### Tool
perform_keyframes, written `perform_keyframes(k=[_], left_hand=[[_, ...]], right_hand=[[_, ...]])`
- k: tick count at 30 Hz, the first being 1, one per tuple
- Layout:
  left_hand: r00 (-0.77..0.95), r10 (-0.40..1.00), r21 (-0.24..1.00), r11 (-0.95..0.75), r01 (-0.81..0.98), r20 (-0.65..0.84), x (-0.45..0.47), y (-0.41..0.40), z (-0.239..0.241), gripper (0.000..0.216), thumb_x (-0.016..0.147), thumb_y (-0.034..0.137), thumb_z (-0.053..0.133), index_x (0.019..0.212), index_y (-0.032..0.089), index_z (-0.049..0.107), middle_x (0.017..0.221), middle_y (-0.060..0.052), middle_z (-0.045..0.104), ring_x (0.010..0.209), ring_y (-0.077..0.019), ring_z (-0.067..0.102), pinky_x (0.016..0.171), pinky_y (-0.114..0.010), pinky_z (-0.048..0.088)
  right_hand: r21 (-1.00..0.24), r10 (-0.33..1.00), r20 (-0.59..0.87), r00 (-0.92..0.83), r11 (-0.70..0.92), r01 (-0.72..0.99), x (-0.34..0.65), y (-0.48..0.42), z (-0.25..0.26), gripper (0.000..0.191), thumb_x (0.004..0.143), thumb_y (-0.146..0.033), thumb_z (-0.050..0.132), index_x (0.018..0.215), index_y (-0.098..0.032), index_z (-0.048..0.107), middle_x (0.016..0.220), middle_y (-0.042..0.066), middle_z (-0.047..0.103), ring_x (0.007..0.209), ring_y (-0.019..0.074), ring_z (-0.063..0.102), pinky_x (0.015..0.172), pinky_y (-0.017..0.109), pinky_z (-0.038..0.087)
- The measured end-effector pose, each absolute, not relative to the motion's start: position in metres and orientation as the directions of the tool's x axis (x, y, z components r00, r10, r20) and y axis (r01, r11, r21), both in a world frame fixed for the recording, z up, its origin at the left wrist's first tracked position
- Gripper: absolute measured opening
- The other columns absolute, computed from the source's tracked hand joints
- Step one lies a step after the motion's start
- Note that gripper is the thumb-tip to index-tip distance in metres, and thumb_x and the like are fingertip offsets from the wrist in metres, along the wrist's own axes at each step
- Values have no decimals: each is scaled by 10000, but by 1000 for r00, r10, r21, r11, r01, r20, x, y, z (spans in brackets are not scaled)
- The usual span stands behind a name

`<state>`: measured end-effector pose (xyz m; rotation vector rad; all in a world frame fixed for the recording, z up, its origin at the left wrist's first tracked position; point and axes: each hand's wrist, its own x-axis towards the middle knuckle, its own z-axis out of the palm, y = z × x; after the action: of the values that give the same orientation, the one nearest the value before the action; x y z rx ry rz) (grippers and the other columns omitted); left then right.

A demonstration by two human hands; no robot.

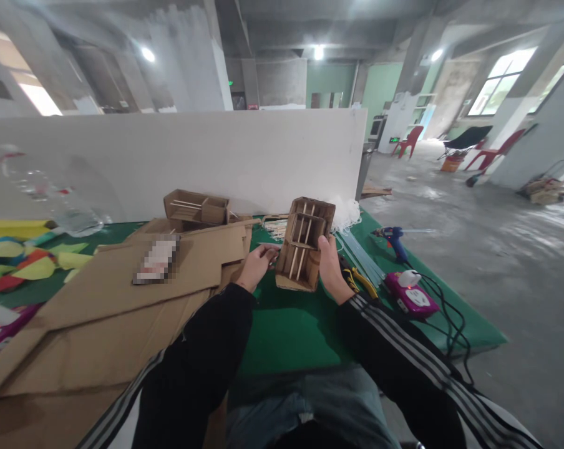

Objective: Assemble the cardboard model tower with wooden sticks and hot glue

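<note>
My right hand (332, 269) grips the right side of a small open cardboard box (282, 274), thumb on its rim, and holds it tilted up over the green table. Inside the box are a cardboard divider and several thin wooden sticks (299, 264) running lengthwise. At the box's left side, my left hand (257, 267) has its thumb and fingertips pinched together. Something thin and pale shows at those fingertips, too small to name. A second cardboard box (196, 207) with sticks across it rests at the back, left of the held one.
Flat cardboard sheets (170, 315) cover the left of the green table (291, 340). On the right lie yellow-handled pliers (364, 284), clear glue sticks (361, 257), a blue glue gun (395, 242) and a purple power strip (412, 296) with cables. A white panel (193, 153) stands behind.
</note>
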<state>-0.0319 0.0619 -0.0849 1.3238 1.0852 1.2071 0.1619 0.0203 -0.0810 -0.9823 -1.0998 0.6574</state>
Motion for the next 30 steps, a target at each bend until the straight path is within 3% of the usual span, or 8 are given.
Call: perform_keyframes(k=[14,30], left_hand=[[111,986,992,-124,16,122,-30,54,-80,356,637,372,813,900,170,683,941,-69,687,849,-196,624,630,-256,498],[144,989,999,-43,-17,45,-30,56,-84,309,660,381,783,873,181,680,782,-6,646,674,-128,552,599,-226,418]], right_hand=[[-903,850,422,316,426,62,159,14,-77,461,948,-605,447,1204,-223,484,1215,85,606,1201,256,532,1075,414,382],[-907,859,413,302,418,50,157,11,-74,437,951,-579,440,1192,-217,490,1127,81,641,1100,242,587,994,396,451]])
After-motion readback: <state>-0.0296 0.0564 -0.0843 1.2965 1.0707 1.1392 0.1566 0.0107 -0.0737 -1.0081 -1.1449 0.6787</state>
